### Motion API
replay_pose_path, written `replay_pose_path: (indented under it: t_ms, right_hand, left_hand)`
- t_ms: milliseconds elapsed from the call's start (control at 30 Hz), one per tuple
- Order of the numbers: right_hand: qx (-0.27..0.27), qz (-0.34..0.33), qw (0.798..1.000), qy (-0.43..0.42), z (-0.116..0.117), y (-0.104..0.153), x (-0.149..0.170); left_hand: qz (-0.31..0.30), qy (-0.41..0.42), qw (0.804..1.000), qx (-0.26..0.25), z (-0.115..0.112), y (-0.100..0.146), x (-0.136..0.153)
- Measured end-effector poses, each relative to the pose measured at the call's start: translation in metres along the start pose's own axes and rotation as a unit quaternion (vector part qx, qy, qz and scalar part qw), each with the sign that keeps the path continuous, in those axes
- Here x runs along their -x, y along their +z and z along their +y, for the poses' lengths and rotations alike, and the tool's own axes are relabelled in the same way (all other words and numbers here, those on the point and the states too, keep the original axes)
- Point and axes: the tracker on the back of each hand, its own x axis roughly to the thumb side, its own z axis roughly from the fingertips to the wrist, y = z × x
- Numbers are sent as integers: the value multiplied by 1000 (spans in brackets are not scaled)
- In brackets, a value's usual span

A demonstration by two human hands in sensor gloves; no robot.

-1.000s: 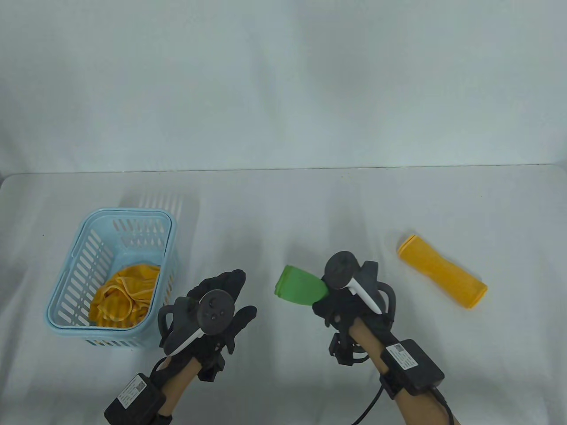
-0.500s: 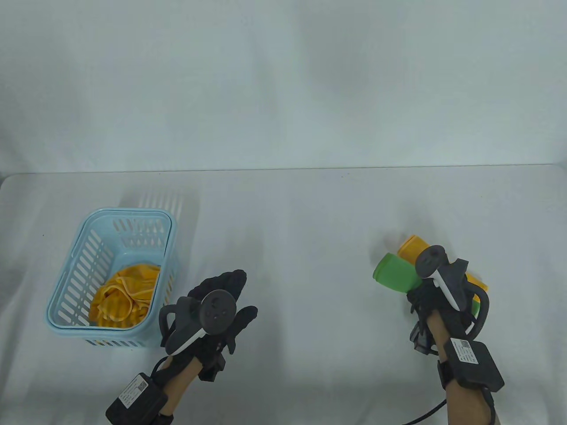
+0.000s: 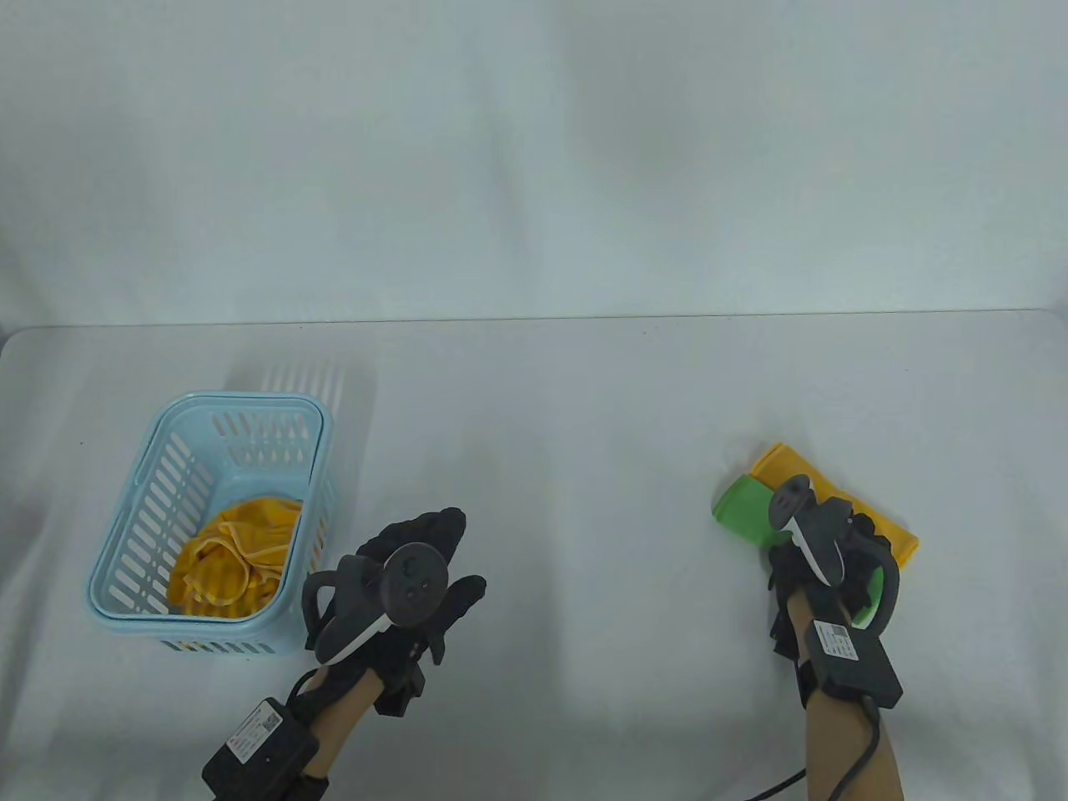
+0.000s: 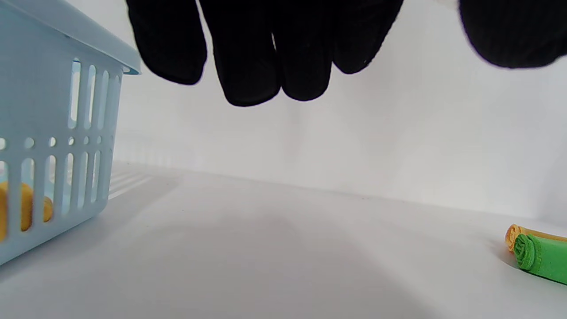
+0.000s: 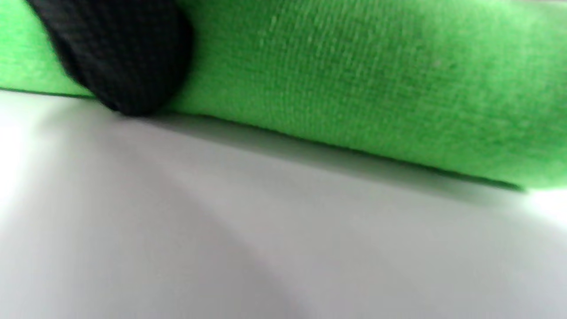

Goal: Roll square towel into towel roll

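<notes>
A green towel roll (image 3: 743, 509) lies on the white table, right alongside a yellow towel roll (image 3: 797, 465) at the right. My right hand (image 3: 822, 546) grips the green roll from above, covering its near half. In the right wrist view the green roll (image 5: 354, 88) fills the top, resting just over the table, with one gloved finger (image 5: 119, 57) curled round it. My left hand (image 3: 425, 559) hovers flat at the lower left, fingers spread and holding nothing. In the left wrist view its fingers (image 4: 266, 53) hang straight, and both roll ends, green (image 4: 525, 251) and yellow (image 4: 511, 234), show at the far right.
A light blue slotted basket (image 3: 321, 434) stands at the left with a crumpled yellow towel (image 3: 229, 555) inside. The same basket (image 4: 44, 110) is close to my left hand in the left wrist view. A white wall rises behind the table's far edge.
My right hand carried the green roll from the table's middle to the right and lowered it beside the yellow roll. The left hand stayed almost still.
</notes>
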Motion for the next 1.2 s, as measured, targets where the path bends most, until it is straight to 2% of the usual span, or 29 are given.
replay_pose_path:
  t_ms: [300,533,733,900,1200]
  right_hand:
    - [-4,-5,1000,14,0,3,1]
    - [-22,-5,1000,10,-13,11,8]
    - [-13,-19,1000,-12,-36,25,12]
    - [6,-46,997,-65,-60,41,7]
    - [29,-130,985,-113,-103,82,-21]
  left_hand:
    - [0,2,1000,1,0,2,0]
    - [-4,0,1000,1,0,2,-1]
    - [-7,1,1000,4,-1,3,-2]
    - [-7,0,1000,2,-1,4,-2]
    - [-7,2,1000,2,-1,5,-3]
